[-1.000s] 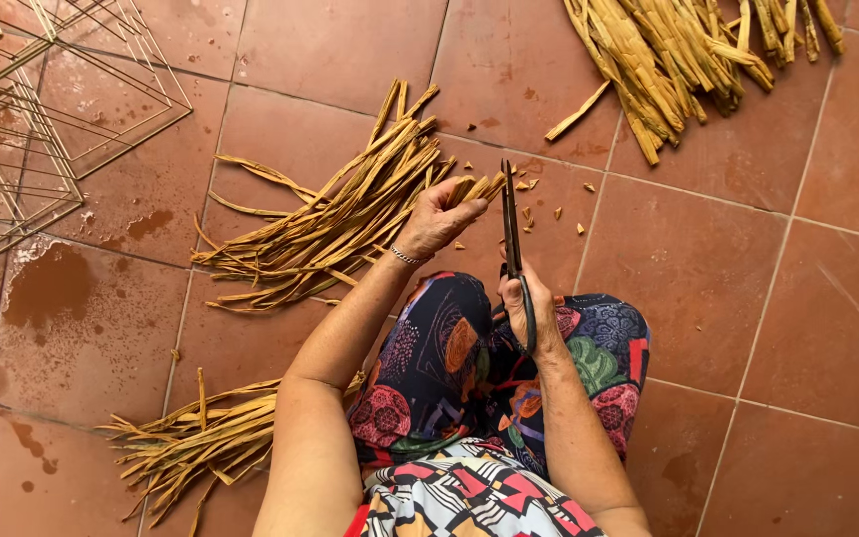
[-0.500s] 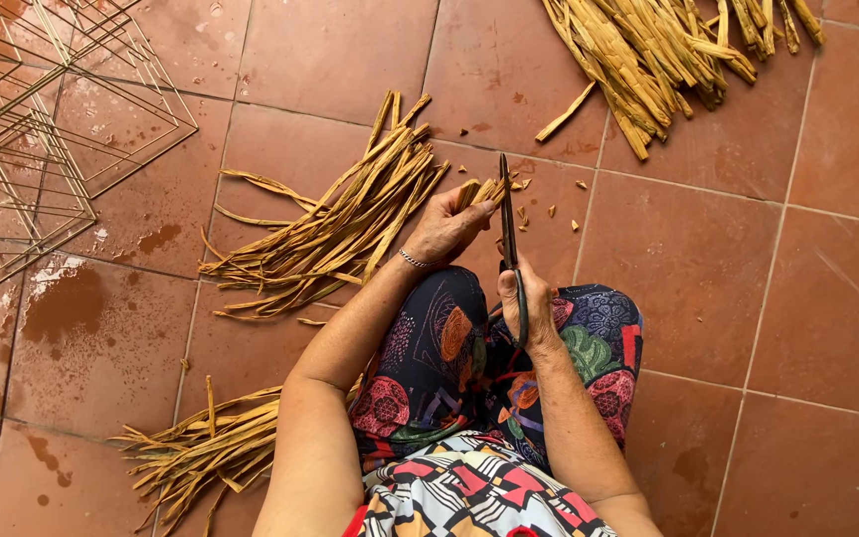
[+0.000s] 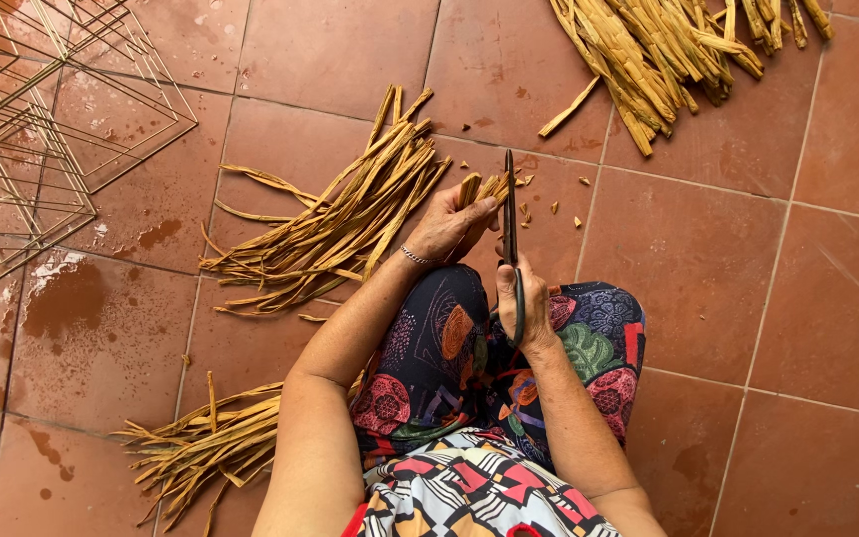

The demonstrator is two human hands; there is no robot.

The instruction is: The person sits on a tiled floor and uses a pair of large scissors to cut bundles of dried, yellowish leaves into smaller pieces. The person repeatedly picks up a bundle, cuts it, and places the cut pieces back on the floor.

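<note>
Our right hand [image 3: 524,303] is closed around the dark handles of a pair of scissors [image 3: 511,234], whose blades point away from us over the floor [image 3: 708,259]. Just beside it, our left hand [image 3: 446,224] is clenched on a small bunch of dried fibre strips [image 3: 479,189], with their cut ends sticking up past the fingers and close to the blades. Both hands work above our knees, which are covered in patterned cloth [image 3: 469,348].

We judge the strips light, dry and fairly stiff, likely to splinter or bend rather than stretch, so the best hold is near the ends being trimmed, pinched firmly so that they do not fan out.

At our left, close to us, lies a loose bundle of strips [image 3: 201,447] on the tiles. Further out, touching our left hand, a larger pile [image 3: 330,229] spreads towards the floor's left side. Small offcuts [image 3: 554,194] are scattered past the scissor tips. Near the far edge, a thick heap of stalks [image 3: 668,55] lies, and at the far left corner stand thin wire frames [image 3: 42,129].
</note>
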